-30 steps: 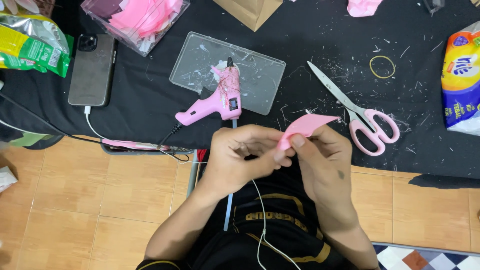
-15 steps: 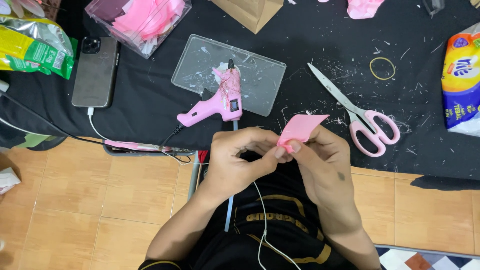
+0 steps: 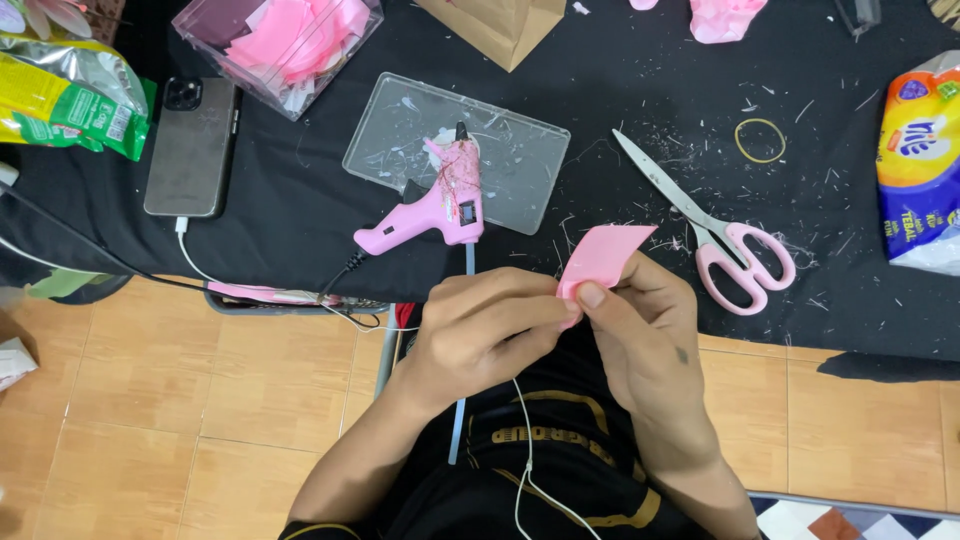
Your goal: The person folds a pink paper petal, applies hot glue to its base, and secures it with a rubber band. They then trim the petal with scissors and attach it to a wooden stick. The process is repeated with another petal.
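While the left hand (image 3: 490, 335) and right hand (image 3: 640, 330) pinch a pink paper piece (image 3: 600, 257) at the desk's (image 3: 300, 210) near edge, a glue gun (image 3: 435, 205) and scissors (image 3: 715, 230) lie just beyond.

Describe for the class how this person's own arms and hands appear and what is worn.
Both forearms are bare, with no gloves, rings or watch visible on the left hand or right hand. A small dark mark sits on the right hand's back. Black clothing with gold lettering and a thin white cable show beneath.

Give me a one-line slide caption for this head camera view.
Both hands, left hand and right hand, pinch a pink paper piece near a pink glue gun and scissors.
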